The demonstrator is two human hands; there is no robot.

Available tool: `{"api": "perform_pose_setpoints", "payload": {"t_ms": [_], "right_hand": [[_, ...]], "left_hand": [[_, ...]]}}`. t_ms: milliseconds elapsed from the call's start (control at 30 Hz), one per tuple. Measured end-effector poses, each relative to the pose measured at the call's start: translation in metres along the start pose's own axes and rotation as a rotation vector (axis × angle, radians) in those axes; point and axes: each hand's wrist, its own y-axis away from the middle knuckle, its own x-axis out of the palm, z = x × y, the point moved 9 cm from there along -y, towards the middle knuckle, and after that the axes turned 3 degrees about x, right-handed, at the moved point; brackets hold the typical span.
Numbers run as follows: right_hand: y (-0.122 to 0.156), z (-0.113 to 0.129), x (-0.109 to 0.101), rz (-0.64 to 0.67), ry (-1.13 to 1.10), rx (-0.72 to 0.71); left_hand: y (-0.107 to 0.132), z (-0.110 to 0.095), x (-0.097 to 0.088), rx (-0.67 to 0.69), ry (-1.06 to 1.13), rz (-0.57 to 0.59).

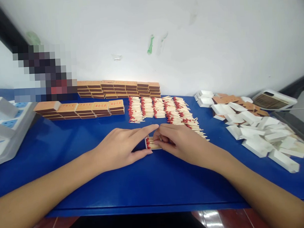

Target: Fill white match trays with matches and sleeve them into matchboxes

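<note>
In the head view, a small white matchbox tray [146, 143] lies on the blue table, filled with red-tipped matches [152, 143]. My left hand [120, 145] grips the tray from the left, thumb at its near edge and forefinger stretched along the far side. Curled over the right part of the tray, my right hand [179, 139] has its fingertips closed on matches; the tray's right end is hidden beneath it. Just beyond my hands, loose matches lie in several bunches [147, 107], some partly behind my right hand.
Stacked orange matchboxes [93, 109] stand in two rows at the back left. White empty trays [253, 133] and orange box sleeves [225, 99] are heaped on the right, near a phone [274, 99]. A white plastic container [14, 140] sits at the left edge. A pale wall [179, 42] rises behind.
</note>
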Motion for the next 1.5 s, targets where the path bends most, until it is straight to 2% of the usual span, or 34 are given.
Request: {"api": "perform_pose_setpoints", "payload": {"t_ms": [133,233,267,333,400,533,667,800,1000,1167,1333,1500], "right_hand": [[0.001,-0.002,-0.018,-0.054,0.069,0.001],[0.005,-0.024,-0.047,-0.130,0.168,0.106],[0.008,-0.035,-0.053,-0.116,0.198,0.156],[0.012,-0.058,-0.056,-0.010,0.218,0.244],[0.016,-0.077,-0.051,0.122,0.186,0.322],[0.018,-0.091,-0.038,0.237,0.145,0.387],[0.017,-0.084,-0.027,0.281,0.116,0.365],[0.015,-0.071,-0.025,0.281,0.108,0.293],[0.006,-0.036,-0.022,0.123,0.012,0.181],[0.001,-0.010,-0.008,0.028,0.087,0.059],[-0.001,-0.004,0.000,-0.008,0.141,0.025],[-0.002,-0.002,-0.003,-0.015,0.102,0.022]], "left_hand": [[0.000,0.002,-0.003,-0.012,-0.007,-0.008],[-0.001,0.005,-0.007,-0.039,-0.020,-0.036],[-0.002,0.005,-0.009,-0.040,-0.023,-0.053],[-0.001,0.004,-0.012,-0.019,-0.028,-0.082],[-0.001,0.000,-0.013,0.032,-0.024,-0.098],[0.002,-0.004,-0.010,0.113,0.013,-0.096],[0.001,-0.001,-0.011,0.098,0.010,-0.115],[0.001,-0.001,-0.010,0.099,0.009,-0.095],[0.000,-0.001,-0.005,0.083,-0.016,-0.067],[-0.001,-0.002,-0.002,0.042,-0.035,-0.057],[0.000,-0.002,-0.003,0.030,-0.027,-0.044],[0.001,0.000,-0.003,0.028,-0.015,-0.051]]}}
